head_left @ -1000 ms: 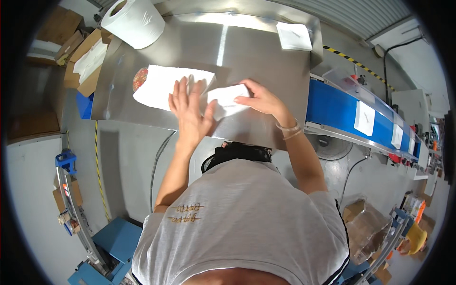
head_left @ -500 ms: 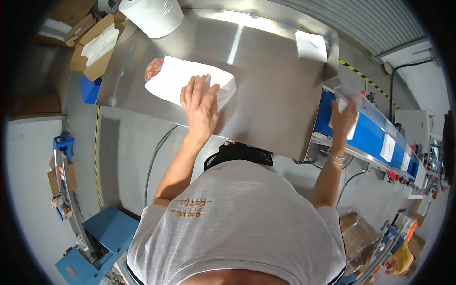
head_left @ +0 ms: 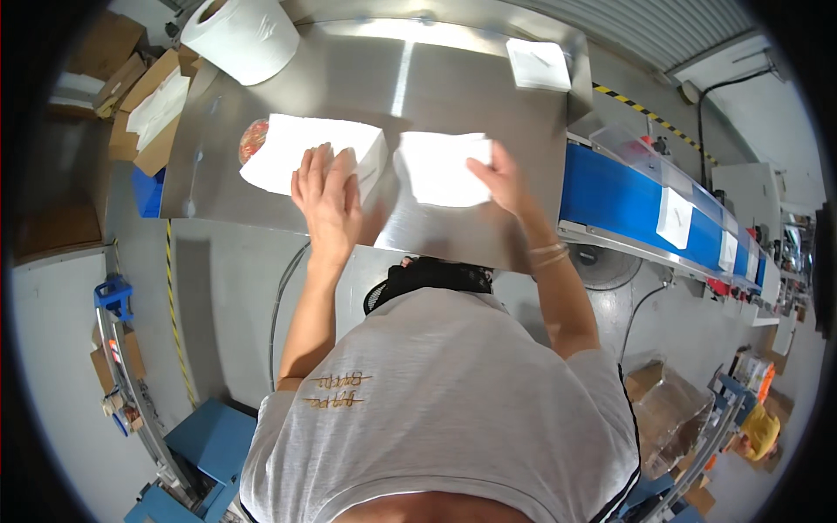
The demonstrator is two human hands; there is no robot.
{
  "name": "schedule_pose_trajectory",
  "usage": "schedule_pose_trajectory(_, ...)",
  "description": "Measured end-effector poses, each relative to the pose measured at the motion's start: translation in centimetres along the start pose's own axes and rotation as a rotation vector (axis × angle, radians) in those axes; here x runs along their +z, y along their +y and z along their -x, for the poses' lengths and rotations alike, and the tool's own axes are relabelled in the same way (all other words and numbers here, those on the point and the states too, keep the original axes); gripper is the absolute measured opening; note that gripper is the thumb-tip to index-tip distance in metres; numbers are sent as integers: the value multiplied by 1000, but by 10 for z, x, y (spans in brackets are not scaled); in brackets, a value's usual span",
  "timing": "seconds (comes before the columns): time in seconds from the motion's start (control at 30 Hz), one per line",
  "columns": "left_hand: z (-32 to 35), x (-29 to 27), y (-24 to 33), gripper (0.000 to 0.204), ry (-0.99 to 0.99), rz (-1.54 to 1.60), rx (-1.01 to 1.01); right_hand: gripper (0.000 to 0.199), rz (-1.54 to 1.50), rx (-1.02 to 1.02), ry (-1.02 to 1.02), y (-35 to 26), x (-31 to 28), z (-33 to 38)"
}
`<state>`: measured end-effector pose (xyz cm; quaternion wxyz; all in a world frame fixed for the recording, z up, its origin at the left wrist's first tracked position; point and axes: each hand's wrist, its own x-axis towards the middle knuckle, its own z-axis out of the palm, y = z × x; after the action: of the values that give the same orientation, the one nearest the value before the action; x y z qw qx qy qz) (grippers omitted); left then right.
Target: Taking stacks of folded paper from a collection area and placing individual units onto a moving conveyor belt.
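A stack of flat white packets (head_left: pixel 288 144) lies at the left of the metal table. Fingers outstretched, my left hand (head_left: pixel 327 192) rests on its near right part, holding nothing that I can see. From under the stack's left end sticks out a red patterned thing in clear film (head_left: pixel 254 142), mostly hidden. My right hand (head_left: pixel 506 183), a little smeared, pinches the right edge of a flat white packet (head_left: pixel 443 170) above the table, to the right of the stack. What the packets contain does not show.
On the right a blue conveyor belt (head_left: pixel 602 196) carries several white packets (head_left: pixel 674 218) beside a clear guard (head_left: pixel 628 150). More white packets (head_left: pixel 539 65) lie at the table's far right corner. A large white roll (head_left: pixel 248 44) and open cardboard boxes (head_left: pixel 150 118) stand far left.
My right hand has come left from the belt to above the table, with a white packet in it. My left hand stays on the stack. The whole view has shifted slightly.
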<state>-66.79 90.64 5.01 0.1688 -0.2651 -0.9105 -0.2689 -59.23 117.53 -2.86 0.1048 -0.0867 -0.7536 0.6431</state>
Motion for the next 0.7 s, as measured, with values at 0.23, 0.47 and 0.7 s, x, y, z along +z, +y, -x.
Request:
schedule_pose_trajectory(0.23, -2, 0, 3, 33, 54, 17, 31, 34, 752, 297, 574, 67, -197, 57)
schedule_pose_trajectory(0.47, 3, -2, 14, 32, 17, 35, -4, 47, 1051, -158, 527, 5, -134, 21)
schedule_pose_trajectory(0.7, -2, -2, 14, 31, -94, 61, 36, 57, 227, -119, -504, -57, 49, -55)
